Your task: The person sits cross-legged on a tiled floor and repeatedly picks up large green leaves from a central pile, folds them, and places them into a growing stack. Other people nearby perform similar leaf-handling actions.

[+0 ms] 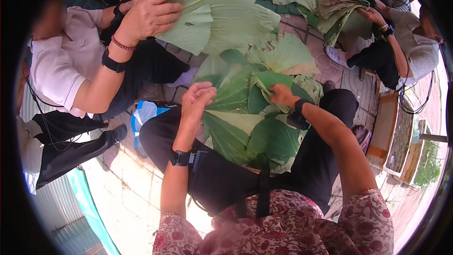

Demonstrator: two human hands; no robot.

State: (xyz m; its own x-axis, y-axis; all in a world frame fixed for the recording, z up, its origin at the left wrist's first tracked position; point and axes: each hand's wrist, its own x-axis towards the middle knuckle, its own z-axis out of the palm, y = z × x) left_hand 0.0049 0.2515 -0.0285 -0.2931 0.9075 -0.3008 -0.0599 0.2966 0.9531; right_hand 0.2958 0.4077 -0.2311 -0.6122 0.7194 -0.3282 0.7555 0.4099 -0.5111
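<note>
A pile of large green lotus leaves (276,137) lies across my lap and between my knees, some with pale undersides up. My right hand (283,95) is closed on the folded edge of a lotus leaf (264,81) at the top of the pile. Just left of the leaves, my left hand (197,99) is raised with its fingers loosely bent and the fingertips a little apart. I see nothing held in it.
At the left, a seated person (71,66) holds up large pale leaves (222,9). Another person (410,38) at the right handles a leaf bundle (342,9). A blue-and-white bag (144,115) lies by my left knee. Wooden boxes (387,132) stand on the paving at the right.
</note>
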